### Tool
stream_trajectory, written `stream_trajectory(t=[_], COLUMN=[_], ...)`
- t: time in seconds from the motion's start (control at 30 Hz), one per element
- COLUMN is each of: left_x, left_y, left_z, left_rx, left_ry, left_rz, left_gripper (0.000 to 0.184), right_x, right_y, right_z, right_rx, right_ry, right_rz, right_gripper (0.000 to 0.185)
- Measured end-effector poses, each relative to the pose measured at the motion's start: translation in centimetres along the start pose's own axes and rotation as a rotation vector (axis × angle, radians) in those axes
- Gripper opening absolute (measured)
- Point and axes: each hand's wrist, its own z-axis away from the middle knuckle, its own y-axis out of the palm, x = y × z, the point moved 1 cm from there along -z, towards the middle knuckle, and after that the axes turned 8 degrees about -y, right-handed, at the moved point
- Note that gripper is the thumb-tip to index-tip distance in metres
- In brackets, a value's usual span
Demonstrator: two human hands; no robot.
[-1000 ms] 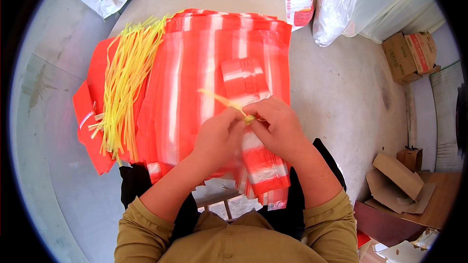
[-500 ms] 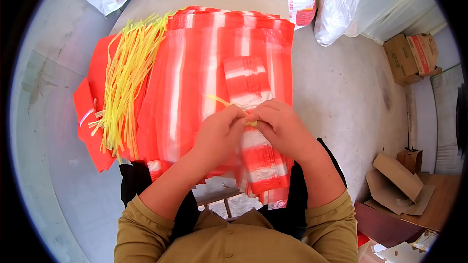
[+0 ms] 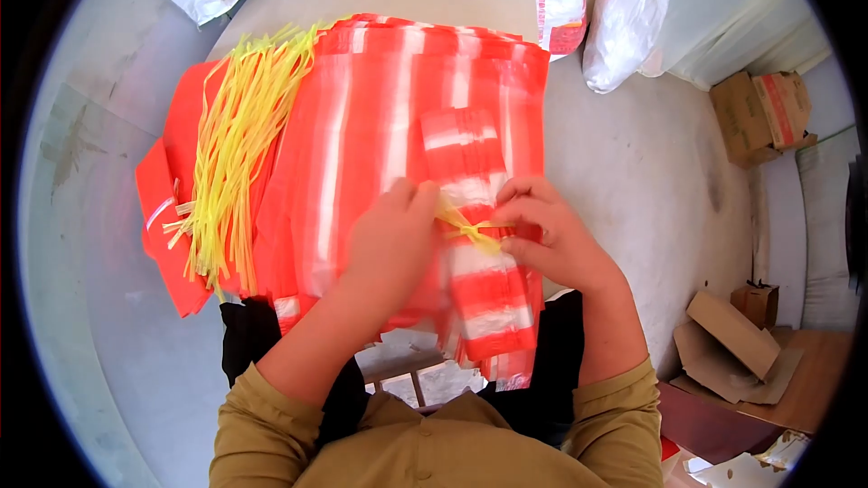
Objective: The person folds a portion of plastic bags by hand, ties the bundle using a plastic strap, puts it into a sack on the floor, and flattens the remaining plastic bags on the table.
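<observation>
A folded red-and-white striped bundle (image 3: 488, 312) lies on a stack of striped plastic bags (image 3: 362, 117). Around its middle runs a yellow tie (image 3: 472, 231), with a knot on top. My left hand (image 3: 393, 230) is at the left of the knot, blurred, its fingertips hidden where they meet the tie. My right hand (image 3: 542, 224) is at the bundle's right edge, fingers bent and apart, fingertips near the tie's end. Many loose yellow strips (image 3: 237, 145) lie across the left side of the stack.
White printed sacks (image 3: 624, 18) line the back. Cardboard boxes (image 3: 759, 113) stand at the right, and an open carton (image 3: 728, 343) lies at the lower right. A red folded piece (image 3: 163, 217) is at the far left.
My hands have moved apart, the left one leftward and the right one rightward. The knot, earlier covered by my fingers, now shows on the bundle.
</observation>
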Motion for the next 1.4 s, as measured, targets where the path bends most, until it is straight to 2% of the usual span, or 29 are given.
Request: stream_trajectory(t=[0.1, 0.2, 0.3, 0.4, 0.5, 0.6, 0.63, 0.73, 0.77, 0.9, 1.03, 1.13, 1.23, 1.33, 1.4], left_x=[-0.4, -0.9, -0.6, -0.7, -1.2, -1.6, -1.3, -0.8, -1.2, -2.8, -4.1, -5.1, -5.9, -5.8, -6.0], left_y=[-2.0, -1.9, -0.5, -0.5, -1.5, -3.1, -2.9, -2.2, -2.4, -1.3, -0.2, 0.0, -0.1, 1.1, 1.0], left_z=[1.0, 3.0, 4.5, 5.0, 5.9, 7.5, 8.2, 10.4, 11.2, 14.5, 17.0, 18.4, 19.1, 19.9, 20.3], left_rx=[0.118, 0.374, 0.323, 0.425, 0.460, 0.449, 0.427, 0.384, 0.377, 0.387, 0.420, 0.433, 0.440, 0.410, 0.578], left_ry=[-0.122, -0.190, -0.057, -0.190, -0.334, -0.687, -0.724, -0.784, -0.791, -0.841, -0.991, -1.022, -0.999, -1.029, -0.910], left_rz=[0.203, 0.543, 0.522, 0.605, 0.996, 1.352, 1.537, 1.647, 1.675, 1.702, 1.658, 1.668, 1.605, 1.527, 1.639], left_gripper=[0.031, 0.040, 0.050, 0.060, 0.065, 0.065, 0.061, 0.056, 0.053, 0.041, 0.036, 0.036, 0.028, 0.030, 0.037], right_x=[0.3, 0.2, 0.9, 1.7, 4.7, 6.7, 5.9, 5.5, 4.9, 6.9, 10.6, 10.1, 10.6, 11.2, 11.9], right_y=[-1.0, -0.9, -0.3, 0.5, 2.1, 5.7, 6.9, 10.7, 12.5, 15.3, 15.5, 15.9, 16.4, 16.6, 15.7], right_z=[0.3, -0.2, -0.4, -0.2, 0.3, 2.1, 3.4, 7.2, 8.9, 13.8, 16.7, 19.1, 20.8, 22.0, 22.9], right_rx=[-0.085, 0.019, -0.006, -0.034, -0.149, -0.269, -0.206, -0.242, -0.343, -0.414, -0.471, -0.454, -0.513, -0.519, -0.546], right_ry=[0.309, 0.413, 0.376, 0.386, 0.287, 0.203, 0.151, 0.311, 0.302, 0.485, 0.572, 0.562, 0.601, 0.571, 0.561], right_rz=[0.068, 0.152, 0.187, 0.203, -0.307, -0.566, -0.308, -0.245, -0.440, -0.646, -0.908, -0.849, -0.889, -1.013, -1.059], right_gripper=[0.038, 0.047, 0.050, 0.044, 0.042, 0.044, 0.049, 0.057, 0.064, 0.072, 0.068, 0.070, 0.065, 0.067, 0.071])
